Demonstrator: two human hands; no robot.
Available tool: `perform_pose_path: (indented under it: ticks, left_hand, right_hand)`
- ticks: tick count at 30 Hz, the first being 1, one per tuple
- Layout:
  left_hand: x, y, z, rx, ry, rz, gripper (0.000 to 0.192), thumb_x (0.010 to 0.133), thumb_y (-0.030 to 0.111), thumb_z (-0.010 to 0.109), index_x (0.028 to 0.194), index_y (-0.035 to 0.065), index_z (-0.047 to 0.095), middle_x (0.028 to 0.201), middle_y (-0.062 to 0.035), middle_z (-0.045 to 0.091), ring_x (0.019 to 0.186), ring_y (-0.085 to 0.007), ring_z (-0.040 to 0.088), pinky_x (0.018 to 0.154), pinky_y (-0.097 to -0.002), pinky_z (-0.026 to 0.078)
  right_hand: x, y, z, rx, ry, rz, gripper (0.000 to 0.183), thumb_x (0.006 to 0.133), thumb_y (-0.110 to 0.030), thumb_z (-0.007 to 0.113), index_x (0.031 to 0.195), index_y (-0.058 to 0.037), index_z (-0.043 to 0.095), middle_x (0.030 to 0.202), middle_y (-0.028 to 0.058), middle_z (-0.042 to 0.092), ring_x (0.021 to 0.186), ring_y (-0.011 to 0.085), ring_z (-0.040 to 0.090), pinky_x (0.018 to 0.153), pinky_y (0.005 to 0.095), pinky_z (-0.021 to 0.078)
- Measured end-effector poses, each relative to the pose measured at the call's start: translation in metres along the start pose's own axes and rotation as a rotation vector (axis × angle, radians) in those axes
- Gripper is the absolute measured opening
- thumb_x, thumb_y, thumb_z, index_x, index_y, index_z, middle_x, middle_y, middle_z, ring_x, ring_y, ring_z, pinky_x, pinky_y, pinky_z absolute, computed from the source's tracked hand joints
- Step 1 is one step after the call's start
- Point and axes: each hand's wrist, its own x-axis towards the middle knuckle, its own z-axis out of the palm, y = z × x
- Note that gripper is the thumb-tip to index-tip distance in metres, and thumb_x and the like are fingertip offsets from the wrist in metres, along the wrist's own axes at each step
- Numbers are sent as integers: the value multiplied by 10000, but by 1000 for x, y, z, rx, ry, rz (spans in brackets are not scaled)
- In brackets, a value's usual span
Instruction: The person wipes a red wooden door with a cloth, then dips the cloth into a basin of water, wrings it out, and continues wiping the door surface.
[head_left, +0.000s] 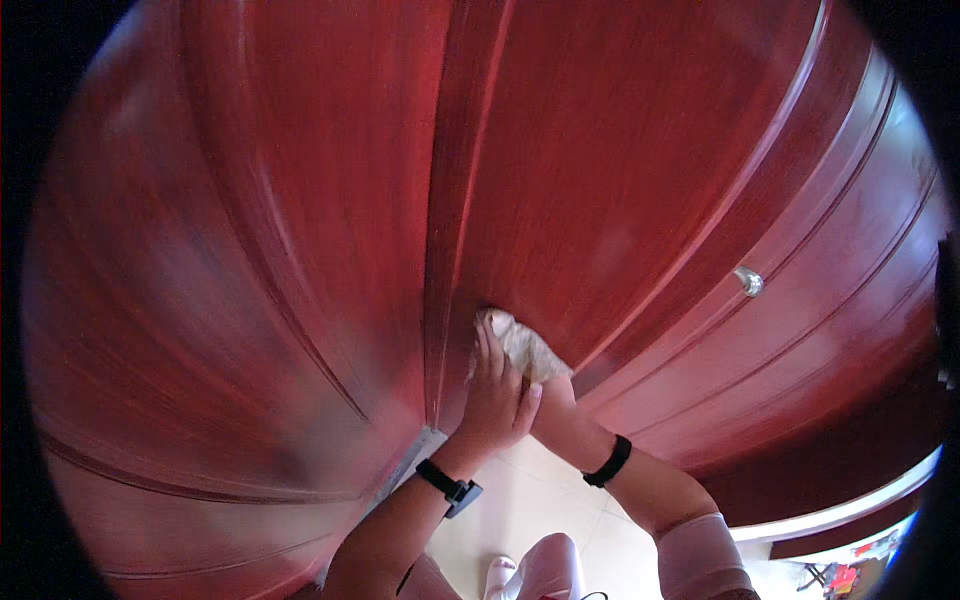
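A crumpled pale cloth (529, 349) is pressed to the lower part of a glossy red-brown wooden panel (600, 187). My left hand (495, 401) lies over the cloth's left end, fingers stretched along it and thumb apart. From the right reaches my right hand (556, 401), its fingers hidden by the cloth, which it appears to hold against the wood. Both hands are close together, just right of a dark upright seam (430, 300) between two panels. A black-strapped watch (450, 487) is on my left wrist, and a black band (609, 461) circles my right forearm.
A shiny metal handle or knob (750, 281) sticks out on the right. Another red-brown panel (322, 187) stands left of the seam. Below are pale floor tiles (495, 487) and my shoe (499, 574). Red items (844, 581) are at the lower right.
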Motion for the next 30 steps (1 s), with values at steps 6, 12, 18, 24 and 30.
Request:
perform_pose_path:
  ticks: [6, 12, 18, 24, 30]
  left_hand:
    - [-43, -14, 52, -102, 30, 16, 518, 1025, 306, 379, 989, -194, 511, 1502, -525, 15, 1433, -653, 51, 1186, -652, 97]
    - [-69, -29, 76, -35, 20, -9, 488, 1028, 256, 382, 1071, -221, 471, 1517, -507, -8, 1441, -639, 17, 1196, -639, 73]
    - [-51, -29, 109, -91, 163, -14, 685, 1057, 352, 299, 1404, -235, 239, 1536, -480, -26, 1451, -620, 1, 1207, -626, 52]
    - [130, 33, -10, 145, 411, 201, 710, 1062, 391, 295, 1491, -167, 203, 1554, -440, 101, 1472, -557, 124, 1224, -567, 143]
    - [215, 40, -82, 175, 527, 352, 726, 1055, 424, 300, 1499, -145, 213, 1563, -410, 156, 1490, -512, 144, 1227, -550, 156]
  right_hand:
    - [-22, -28, 51, -2, -130, -161, 655, 973, -259, 406, 1578, -53, 261, 1655, 122, 227, 1523, 283, 214, 1252, 423, 153]
    - [-31, -50, 112, 15, 22, -163, 661, 969, -257, 412, 1578, -50, 262, 1662, 117, 213, 1530, 282, 203, 1259, 410, 146]
    - [-24, -25, 97, -96, 148, -120, 647, 949, -321, 459, 1544, -91, 347, 1631, 128, 284, 1489, 291, 290, 1208, 444, 237]
    - [50, 106, -29, -277, 610, -36, 659, 918, -359, 513, 1516, -104, 408, 1591, 154, 364, 1443, 310, 382, 1152, 489, 340]
    - [92, 158, -110, -289, 528, 59, 683, 938, -434, 524, 1549, -169, 372, 1597, 142, 364, 1450, 310, 384, 1158, 540, 306]
